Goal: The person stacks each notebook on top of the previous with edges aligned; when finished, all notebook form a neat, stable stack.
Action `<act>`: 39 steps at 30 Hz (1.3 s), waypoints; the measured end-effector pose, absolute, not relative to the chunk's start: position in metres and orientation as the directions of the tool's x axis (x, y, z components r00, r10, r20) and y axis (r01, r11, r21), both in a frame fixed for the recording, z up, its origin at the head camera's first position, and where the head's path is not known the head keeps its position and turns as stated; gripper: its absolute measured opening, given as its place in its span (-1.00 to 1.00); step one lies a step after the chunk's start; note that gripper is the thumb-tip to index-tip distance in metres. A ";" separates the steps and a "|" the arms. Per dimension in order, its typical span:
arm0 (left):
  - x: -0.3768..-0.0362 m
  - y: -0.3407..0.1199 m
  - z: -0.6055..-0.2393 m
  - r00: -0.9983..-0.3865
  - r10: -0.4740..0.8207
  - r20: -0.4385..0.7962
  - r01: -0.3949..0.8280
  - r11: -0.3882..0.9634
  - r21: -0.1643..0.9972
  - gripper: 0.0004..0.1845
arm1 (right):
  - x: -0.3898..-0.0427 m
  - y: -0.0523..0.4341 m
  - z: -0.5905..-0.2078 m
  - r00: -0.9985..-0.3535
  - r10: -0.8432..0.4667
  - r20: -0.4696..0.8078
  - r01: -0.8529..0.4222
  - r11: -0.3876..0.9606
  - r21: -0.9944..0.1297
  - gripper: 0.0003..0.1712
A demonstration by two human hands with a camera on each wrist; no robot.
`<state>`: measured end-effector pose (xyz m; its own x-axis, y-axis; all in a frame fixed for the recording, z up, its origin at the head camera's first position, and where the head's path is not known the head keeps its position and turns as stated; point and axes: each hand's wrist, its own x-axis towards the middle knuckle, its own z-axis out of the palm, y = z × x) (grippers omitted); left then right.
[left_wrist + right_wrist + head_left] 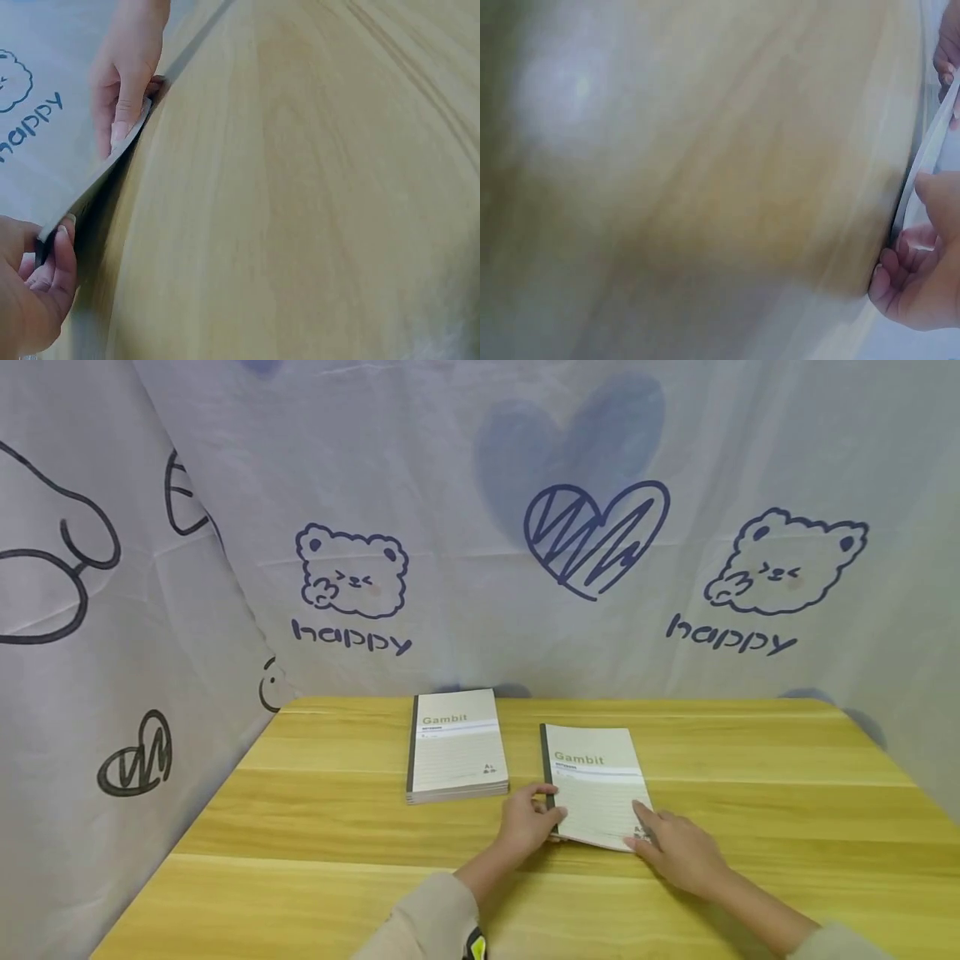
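Note:
A thin notebook (596, 768) with a pale cover marked "Gambit" and a dark spine lies on the wooden table (765, 777), right of centre. My left hand (546, 802) pinches its near left corner at the spine. My right hand (648, 828) grips its near right corner, fingers on the cover. In the left wrist view the notebook's (90, 191) near edge is raised a little off the wood, with the left hand (52, 255) at one end and the right hand (124, 112) at the other. The right wrist view is blurred, showing the right hand (911, 262) at the page edge (930, 150).
A stack of similar "Gambit" notebooks (457, 747) sits just left of the held one, near the table's far edge. A white cloth (465, 527) printed with bears, hearts and "happy" hangs behind and on the left side. Bare wood spreads to both sides and the front.

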<state>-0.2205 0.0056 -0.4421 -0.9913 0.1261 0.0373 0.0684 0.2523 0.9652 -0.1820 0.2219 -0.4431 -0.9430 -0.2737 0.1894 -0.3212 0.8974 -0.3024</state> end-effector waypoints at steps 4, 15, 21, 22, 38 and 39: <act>-0.222 0.004 -0.439 -0.995 0.095 -0.015 0.000 0.156 0.988 -0.68 | -0.184 0.225 -0.438 -0.949 -0.278 0.151 -0.316 0.836 -0.449 -0.42; -0.223 0.010 -0.423 -0.998 0.059 -0.006 -0.009 -0.050 0.999 -0.65 | -0.191 0.235 -0.426 -0.981 -0.195 0.001 -0.123 0.611 -0.782 -0.38; -0.222 -0.002 -0.421 -0.995 0.086 0.049 0.048 -0.015 0.999 -0.62 | -0.193 0.228 -0.425 -0.989 -0.141 0.035 -0.109 0.566 -0.817 -0.36; -0.222 -0.005 -0.421 -0.994 0.094 0.056 0.055 -0.006 0.998 -0.62 | -0.194 0.226 -0.423 -0.990 -0.134 0.042 -0.111 0.561 -0.820 -0.35; -0.228 -0.058 -0.414 -0.987 0.089 0.135 0.140 0.048 0.989 -0.62 | -0.209 0.181 -0.403 -0.947 -0.190 0.259 -0.321 0.564 -0.761 -0.45; -0.228 -0.063 -0.414 -0.988 0.078 0.133 0.138 0.054 0.989 -0.62 | -0.211 0.177 -0.402 -0.944 -0.199 0.263 -0.330 0.570 -0.752 -0.45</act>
